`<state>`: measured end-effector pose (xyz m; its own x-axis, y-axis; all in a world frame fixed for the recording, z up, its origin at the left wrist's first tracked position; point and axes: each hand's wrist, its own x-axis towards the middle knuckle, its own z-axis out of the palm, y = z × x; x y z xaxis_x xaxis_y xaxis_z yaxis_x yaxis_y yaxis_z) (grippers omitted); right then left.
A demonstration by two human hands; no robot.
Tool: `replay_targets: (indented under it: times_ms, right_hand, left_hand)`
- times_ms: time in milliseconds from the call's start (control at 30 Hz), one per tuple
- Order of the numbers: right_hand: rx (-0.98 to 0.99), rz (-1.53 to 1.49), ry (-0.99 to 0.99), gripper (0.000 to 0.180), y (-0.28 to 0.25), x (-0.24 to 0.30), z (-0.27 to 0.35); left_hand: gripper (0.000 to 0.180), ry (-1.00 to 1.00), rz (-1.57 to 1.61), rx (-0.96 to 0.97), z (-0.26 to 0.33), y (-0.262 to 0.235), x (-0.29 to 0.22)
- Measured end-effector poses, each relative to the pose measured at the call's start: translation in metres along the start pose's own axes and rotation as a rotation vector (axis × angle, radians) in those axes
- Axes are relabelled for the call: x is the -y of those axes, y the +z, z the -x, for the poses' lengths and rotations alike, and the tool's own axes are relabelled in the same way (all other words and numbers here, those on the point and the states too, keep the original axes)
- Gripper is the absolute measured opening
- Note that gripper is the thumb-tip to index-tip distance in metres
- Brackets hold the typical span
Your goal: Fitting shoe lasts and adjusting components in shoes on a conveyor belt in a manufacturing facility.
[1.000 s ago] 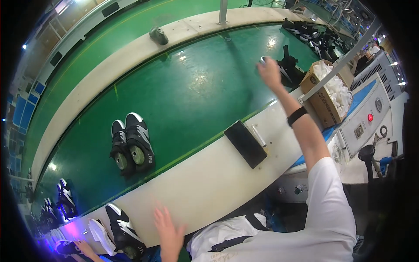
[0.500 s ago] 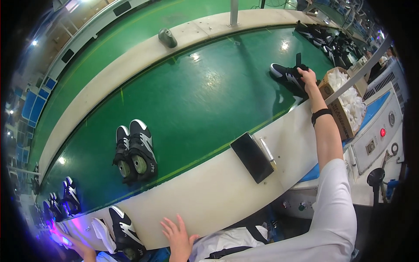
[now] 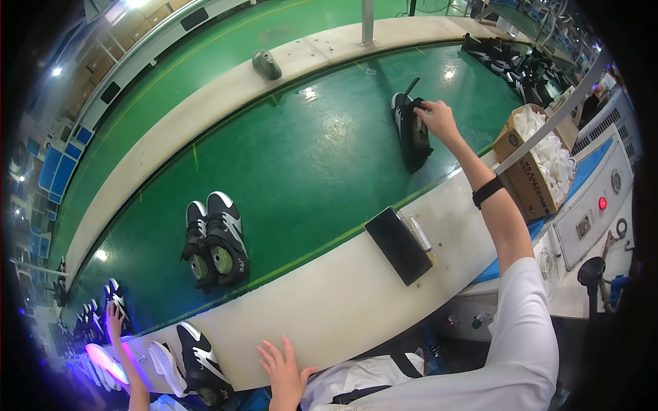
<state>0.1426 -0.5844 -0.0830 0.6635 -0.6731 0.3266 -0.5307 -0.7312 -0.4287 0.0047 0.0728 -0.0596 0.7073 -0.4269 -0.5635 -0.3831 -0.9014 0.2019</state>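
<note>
My right hand (image 3: 439,119) reaches far out over the green surface, its fingers closed on the collar area of a black shoe upper (image 3: 413,142) with white trim. A dark strap sticks up from that shoe. My left hand (image 3: 282,375) rests on the cream-coloured border (image 3: 329,301) near my body, fingers spread, holding nothing. To the left stand two black-and-white shoe uppers (image 3: 226,236) side by side, with green forms showing in their heels. Another such upper (image 3: 200,363) lies on the border left of my left hand, beside a white sole (image 3: 166,366).
A black tablet-like device (image 3: 399,245) lies on the border. At right stand a carton of crumpled white material (image 3: 541,147), a slanted metal bar (image 3: 558,120) and a control panel (image 3: 589,202). Shoe uppers pile up far right (image 3: 521,72). At left, a co-worker's hand (image 3: 114,320) touches another shoe.
My right hand has moved left with the black shoe upper, which has turned more upright in view. The co-worker's hand has reached up to a shoe. My left hand stays about where it was.
</note>
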Motion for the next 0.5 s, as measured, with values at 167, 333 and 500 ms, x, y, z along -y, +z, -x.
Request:
replay_targets:
  times_ms: [167,333,500]
  right_hand:
    - [0.414,-0.270,0.263,0.110,0.028,0.023,0.040]
    - [0.254,-0.559,0.386,0.100,0.029,0.031,0.044]
    - [0.692,-0.925,0.686,0.077,-0.034,0.109,0.075]
  left_hand:
    - [0.107,0.019,0.001,-0.080,0.005,0.003,0.004]
    - [0.106,0.048,0.031,-0.084,0.001,0.007,0.003]
    - [0.102,0.081,0.086,-0.132,0.001,0.012,0.006]
